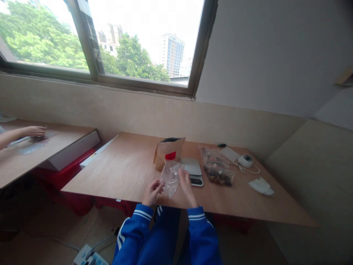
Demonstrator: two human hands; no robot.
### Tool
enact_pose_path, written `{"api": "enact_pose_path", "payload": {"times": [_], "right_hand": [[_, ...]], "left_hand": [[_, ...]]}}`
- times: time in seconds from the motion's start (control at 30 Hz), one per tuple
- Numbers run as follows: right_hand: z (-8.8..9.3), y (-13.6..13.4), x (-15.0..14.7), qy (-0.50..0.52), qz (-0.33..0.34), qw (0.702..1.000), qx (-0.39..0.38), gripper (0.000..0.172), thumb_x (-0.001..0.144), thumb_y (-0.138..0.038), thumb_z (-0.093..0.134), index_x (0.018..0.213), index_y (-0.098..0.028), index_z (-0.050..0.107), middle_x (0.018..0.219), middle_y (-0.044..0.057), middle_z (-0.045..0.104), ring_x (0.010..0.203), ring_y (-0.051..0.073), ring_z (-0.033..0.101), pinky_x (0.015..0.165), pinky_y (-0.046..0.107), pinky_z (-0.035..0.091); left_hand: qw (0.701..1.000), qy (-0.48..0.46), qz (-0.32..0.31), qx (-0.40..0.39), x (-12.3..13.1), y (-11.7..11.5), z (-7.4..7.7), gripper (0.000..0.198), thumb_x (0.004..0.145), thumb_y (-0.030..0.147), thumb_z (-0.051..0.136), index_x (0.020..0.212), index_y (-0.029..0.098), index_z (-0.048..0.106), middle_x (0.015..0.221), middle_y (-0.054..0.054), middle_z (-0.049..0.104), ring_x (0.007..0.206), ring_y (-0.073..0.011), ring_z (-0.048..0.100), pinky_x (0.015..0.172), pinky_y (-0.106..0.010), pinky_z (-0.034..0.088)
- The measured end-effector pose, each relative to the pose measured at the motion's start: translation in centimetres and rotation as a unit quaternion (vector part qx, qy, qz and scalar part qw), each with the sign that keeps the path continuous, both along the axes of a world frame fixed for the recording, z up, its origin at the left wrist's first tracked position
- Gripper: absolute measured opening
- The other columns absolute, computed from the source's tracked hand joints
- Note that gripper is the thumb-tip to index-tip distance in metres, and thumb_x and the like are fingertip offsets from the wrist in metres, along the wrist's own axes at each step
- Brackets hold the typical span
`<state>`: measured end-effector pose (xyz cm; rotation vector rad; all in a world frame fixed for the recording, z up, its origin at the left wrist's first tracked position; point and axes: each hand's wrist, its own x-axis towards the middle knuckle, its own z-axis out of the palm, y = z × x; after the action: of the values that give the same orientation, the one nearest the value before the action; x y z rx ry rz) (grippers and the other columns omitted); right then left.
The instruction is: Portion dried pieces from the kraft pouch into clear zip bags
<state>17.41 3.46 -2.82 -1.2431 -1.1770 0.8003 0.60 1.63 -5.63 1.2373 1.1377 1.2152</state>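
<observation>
A clear plastic bag (170,178) is held up over the table's front part between my two hands. My left hand (152,191) pinches its left edge, and my right hand (186,184) grips its right side. Just behind the bag stands an open brown paper pouch (168,150) with a red label. A white scale (192,167) lies right beside the pouch, partly behind my right hand. Farther right, zip bags with dark pieces (219,174) rest flat on the wood.
The wooden table (104,169) also bears a white round camera (245,160) with a cable, a crumpled white tissue (260,186) and a dark green object (221,145). At another table on the left, a person's hand (35,131) touches dark material.
</observation>
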Motion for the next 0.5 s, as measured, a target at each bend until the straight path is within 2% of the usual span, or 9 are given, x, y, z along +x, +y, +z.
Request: {"api": "enact_pose_path", "payload": {"times": [0.07,0.1,0.2,0.33,0.43,0.5], "right_hand": [[0.7,-0.2,0.4,0.028,0.058,0.997,-0.045,0.048,0.082,-0.061,0.049,0.090,-0.016,0.063,0.086,0.009,0.068,0.082,0.023,0.063,0.072,0.034,0.048],[1.2,-0.3,0.7,0.033,0.064,0.996,-0.054,0.048,0.081,-0.062,0.049,0.085,-0.016,0.064,0.081,0.008,0.069,0.076,0.023,0.064,0.069,0.032,0.048],[2.4,-0.5,1.5,0.053,0.028,0.997,-0.039,0.048,0.079,-0.063,0.051,0.081,-0.016,0.064,0.071,0.007,0.069,0.065,0.021,0.063,0.061,0.030,0.047],[2.7,-0.8,2.2,0.083,-0.006,0.996,-0.033,0.050,0.078,-0.065,0.052,0.085,-0.017,0.064,0.066,0.004,0.067,0.055,0.018,0.059,0.049,0.027,0.045],[2.8,-1.1,2.2,0.068,-0.028,0.997,-0.028,0.051,0.077,-0.065,0.053,0.086,-0.015,0.065,0.059,0.001,0.061,0.047,0.015,0.054,0.043,0.025,0.042],[3.1,-1.3,2.1,0.050,-0.034,0.998,-0.024,0.051,0.077,-0.064,0.054,0.087,-0.015,0.065,0.056,0.000,0.057,0.043,0.013,0.049,0.040,0.023,0.038]], "left_hand": [[1.000,-0.009,-0.011,0.006,0.5,-0.1,0.9,0.043,0.067,0.058,0.066,0.075,0.016,0.060,0.060,0.002,0.056,0.055,-0.0116,0.053,0.055,-0.025,0.044],[1.000,-0.012,-0.017,0.007,0.7,-0.2,1.3,0.042,0.068,0.057,0.066,0.074,0.016,0.059,0.060,0.002,0.056,0.055,-0.0113,0.053,0.055,-0.025,0.044],[0.999,-0.016,-0.042,0.000,0.8,-0.2,2.1,0.041,0.065,0.053,0.070,0.066,0.016,0.053,0.057,0.003,0.055,0.048,-0.0097,0.050,0.049,-0.024,0.042],[0.996,-0.010,-0.090,-0.014,-0.2,-0.2,3.1,0.040,0.065,0.048,0.073,0.065,0.017,0.048,0.055,0.004,0.055,0.044,-0.0089,0.049,0.044,-0.023,0.039],[0.986,0.021,-0.166,-0.021,-1.5,-0.3,4.4,0.033,0.071,0.046,0.069,0.076,0.016,0.057,0.069,-0.001,0.064,0.061,-0.0132,0.060,0.058,-0.026,0.048],[0.982,0.050,-0.180,-0.023,-1.8,-0.3,5.5,0.033,0.075,0.047,0.064,0.088,0.016,0.062,0.088,-0.005,0.067,0.080,-0.0169,0.063,0.073,-0.029,0.050]]}}
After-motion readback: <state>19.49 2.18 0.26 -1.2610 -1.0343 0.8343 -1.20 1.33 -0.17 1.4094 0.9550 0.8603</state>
